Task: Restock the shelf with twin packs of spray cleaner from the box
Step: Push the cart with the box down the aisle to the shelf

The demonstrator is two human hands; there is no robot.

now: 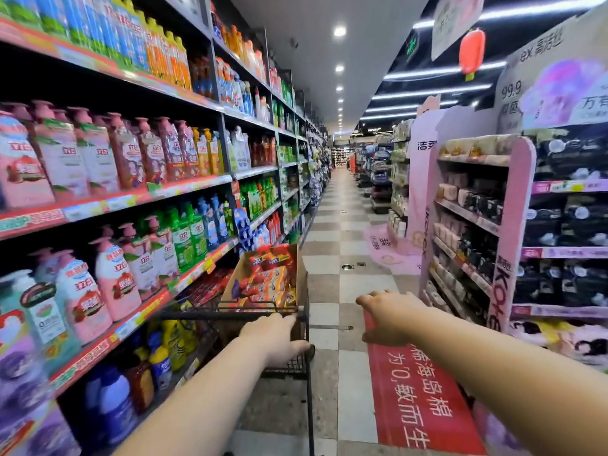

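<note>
The cardboard box (234, 278) stands open in front of me, tilted a little, in the black wire cart (292, 368). It is packed with red and orange twin packs of spray cleaner (269, 281). The cart stands close beside the shelf (98, 343) on my left, whose tiers are full of pink, green and blue pump bottles (115, 284).

My left hand (273, 337) grips the cart's top bar (214, 315) near its right end, fingers over the bar and thumb below. My right hand (388, 314) hangs in the air to the right of the cart, palm down, fingers loosely bent and holding nothing. Under it lie the checkered floor (348, 284) and a red floor mat (421, 406) with white characters. Further right stands a pink display rack (516, 225) of dark packets.
</note>
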